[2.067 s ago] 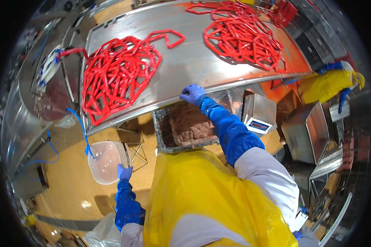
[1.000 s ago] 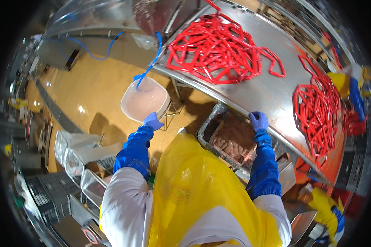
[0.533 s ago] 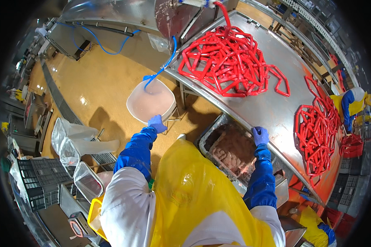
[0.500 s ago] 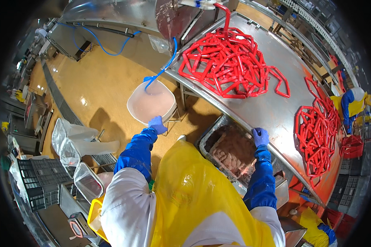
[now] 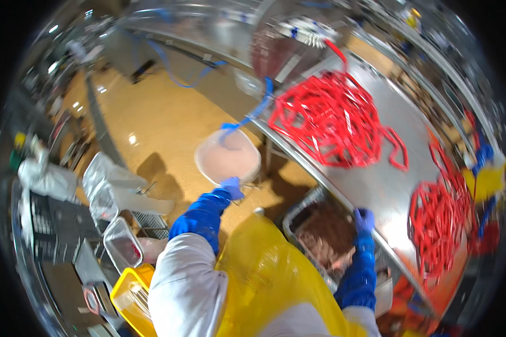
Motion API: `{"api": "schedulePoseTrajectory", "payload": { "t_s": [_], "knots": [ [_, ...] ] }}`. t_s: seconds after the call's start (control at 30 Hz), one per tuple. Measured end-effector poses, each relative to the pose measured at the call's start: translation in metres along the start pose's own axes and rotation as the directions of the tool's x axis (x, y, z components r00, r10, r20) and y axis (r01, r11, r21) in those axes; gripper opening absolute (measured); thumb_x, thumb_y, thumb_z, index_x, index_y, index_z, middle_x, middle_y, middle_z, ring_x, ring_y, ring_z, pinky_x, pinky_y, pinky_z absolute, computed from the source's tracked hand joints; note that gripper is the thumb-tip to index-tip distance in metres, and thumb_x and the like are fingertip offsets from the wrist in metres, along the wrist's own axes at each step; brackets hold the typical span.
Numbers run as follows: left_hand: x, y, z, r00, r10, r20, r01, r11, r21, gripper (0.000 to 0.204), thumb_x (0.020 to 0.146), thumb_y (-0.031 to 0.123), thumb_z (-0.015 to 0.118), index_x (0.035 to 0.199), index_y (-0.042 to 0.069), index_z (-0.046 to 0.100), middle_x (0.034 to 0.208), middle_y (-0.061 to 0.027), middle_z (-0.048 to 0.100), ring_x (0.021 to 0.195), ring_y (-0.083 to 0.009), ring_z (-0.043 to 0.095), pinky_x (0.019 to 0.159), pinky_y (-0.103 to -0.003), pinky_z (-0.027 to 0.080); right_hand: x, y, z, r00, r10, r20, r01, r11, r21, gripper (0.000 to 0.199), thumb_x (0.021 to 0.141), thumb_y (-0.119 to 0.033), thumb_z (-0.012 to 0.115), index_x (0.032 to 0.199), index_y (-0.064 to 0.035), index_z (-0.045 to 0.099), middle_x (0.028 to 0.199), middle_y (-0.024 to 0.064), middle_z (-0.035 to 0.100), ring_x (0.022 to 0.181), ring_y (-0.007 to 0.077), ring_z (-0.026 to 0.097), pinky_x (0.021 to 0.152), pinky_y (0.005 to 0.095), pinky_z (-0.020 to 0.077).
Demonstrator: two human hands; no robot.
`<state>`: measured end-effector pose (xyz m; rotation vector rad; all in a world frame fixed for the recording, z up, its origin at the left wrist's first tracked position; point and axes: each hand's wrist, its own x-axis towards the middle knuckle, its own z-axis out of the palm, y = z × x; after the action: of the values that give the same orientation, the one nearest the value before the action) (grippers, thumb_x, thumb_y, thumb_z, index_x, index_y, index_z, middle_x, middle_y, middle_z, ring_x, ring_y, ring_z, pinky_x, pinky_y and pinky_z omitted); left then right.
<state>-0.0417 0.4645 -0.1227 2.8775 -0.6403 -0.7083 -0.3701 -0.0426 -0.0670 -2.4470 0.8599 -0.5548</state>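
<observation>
My left hand [image 5: 231, 188], in a blue-purple glove, is at the near rim of a white tub [image 5: 203, 164] of pinkish liquid. Blur hides how its fingers lie and whether they touch the rim. My right hand [image 5: 364, 219], gloved alike, is curled over the near edge of a steel table [image 5: 389, 188]. Below that hand, beside the table, a bin [image 5: 289, 224] holds brownish-pink ground meat [image 5: 327, 231]. On the table lies a large heap of red linked sausages [image 5: 329, 121], with a second heap [image 5: 439, 224] farther right.
A blue hose [image 5: 253, 112] runs from the machine [image 5: 270, 53] into the tub. Clear plastic bags [image 5: 104, 180], a clear bin [image 5: 121, 247] and a yellow crate [image 5: 130, 295] stand at my left. Someone in yellow and blue [image 5: 486, 180] is beyond the table's right end.
My view has turned, so the tub, table and sausages sit lower and more to the right, and blurred. My hands keep their places at the tub and the table edge.
</observation>
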Motion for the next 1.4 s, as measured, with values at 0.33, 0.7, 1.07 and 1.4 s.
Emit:
{"api": "schedulePoseTrajectory", "payload": {
  "t_s": [0.33,0.7,1.07,1.4],
  "knots": [
    [-0.009,0.001,-0.007,0.999,-0.04,-0.017,0.039,0.996,-0.078,0.064,0.065,0.035,0.079,0.116,0.003,0.06,0.115,-0.0215,0.065,0.108,-0.0379,0.063,0.092,-0.046,0.051,-0.001,0.002,0.0,0.994,0.1,0.055,-0.093,0.99,-0.11,0.029,0.083,-0.039,0.072,0.091,-0.0113,0.07,0.091,0.0126,0.066,0.086,0.0318,0.063,0.08,0.0472,0.0491],
    [-0.005,-0.001,-0.004,0.999,0.004,-0.039,-0.007,0.998,-0.065,0.068,0.065,0.042,0.08,0.114,0.002,0.057,0.112,-0.0222,0.065,0.105,-0.0384,0.064,0.09,-0.048,0.051,0.001,0.015,0.003,0.988,0.129,0.083,-0.13,0.991,0.011,0.033,0.082,-0.04,0.073,0.092,-0.0088,0.073,0.092,0.015,0.069,0.089,0.031,0.065,0.083,0.0445,0.0508],
    [0.002,0.006,-0.003,0.999,-0.019,0.03,0.018,0.998,0.053,0.081,0.065,0.046,0.08,0.126,0.001,0.051,0.12,-0.0235,0.061,0.112,-0.0382,0.06,0.094,-0.046,0.05,-0.005,-0.007,-0.008,0.978,0.208,-0.007,-0.207,0.97,-0.13,0.033,0.078,-0.049,0.071,0.094,-0.0199,0.073,0.098,0.0104,0.068,0.096,0.0328,0.063,0.085,0.0489,0.0486],
    [-0.001,0.014,-0.007,0.997,-0.061,0.035,0.06,0.997,0.04,0.082,0.066,0.045,0.081,0.127,0.001,0.05,0.119,-0.0226,0.061,0.112,-0.0363,0.061,0.094,-0.046,0.049,-0.005,-0.006,-0.007,0.969,0.246,0.022,-0.241,0.962,-0.128,0.033,0.079,-0.051,0.071,0.096,-0.0222,0.073,0.103,0.0094,0.066,0.103,0.0336,0.06,0.089,0.0499,0.0459]
  ]
}}
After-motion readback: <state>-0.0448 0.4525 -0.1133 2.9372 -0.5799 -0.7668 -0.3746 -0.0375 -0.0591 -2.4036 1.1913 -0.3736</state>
